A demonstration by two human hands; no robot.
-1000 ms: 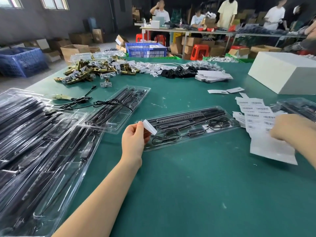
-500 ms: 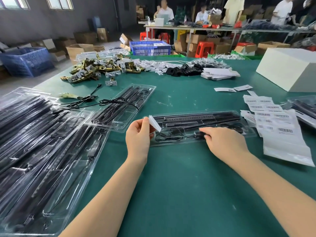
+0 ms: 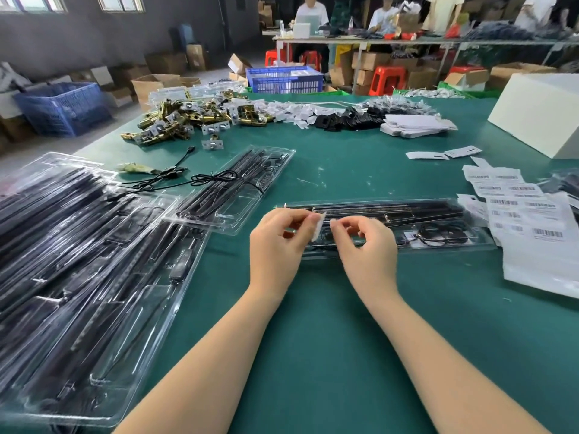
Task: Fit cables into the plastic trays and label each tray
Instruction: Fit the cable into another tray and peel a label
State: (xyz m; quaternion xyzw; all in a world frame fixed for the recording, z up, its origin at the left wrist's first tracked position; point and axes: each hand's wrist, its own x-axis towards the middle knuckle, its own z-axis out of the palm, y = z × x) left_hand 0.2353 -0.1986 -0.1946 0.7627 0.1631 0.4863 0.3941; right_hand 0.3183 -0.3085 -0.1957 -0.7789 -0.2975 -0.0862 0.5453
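Observation:
A clear plastic tray [image 3: 438,242] with black rods and a coiled cable lies across the green table [image 3: 313,355] just beyond my hands. My left hand [image 3: 277,245] pinches a small white label [image 3: 317,227] between thumb and fingers above the tray's left end. My right hand [image 3: 365,245] is close beside it, fingers curled, its fingertips at the label's right edge; whether they grip the label I cannot tell. A second filled tray [image 3: 235,189] lies angled to the left, with a loose black cable [image 3: 175,180] draped over it.
A stack of filled trays [image 3: 78,277] covers the left of the table. Barcode label sheets [image 3: 529,220] lie at the right, a white box [image 3: 539,111] behind them. Brass hardware [image 3: 188,120] and black parts [image 3: 351,119] lie at the far edge. People work at a table behind.
My right hand came off the label sheets, touched the tray, then rose to meet my left hand at the label. The left hand shifted right over the tray's end.

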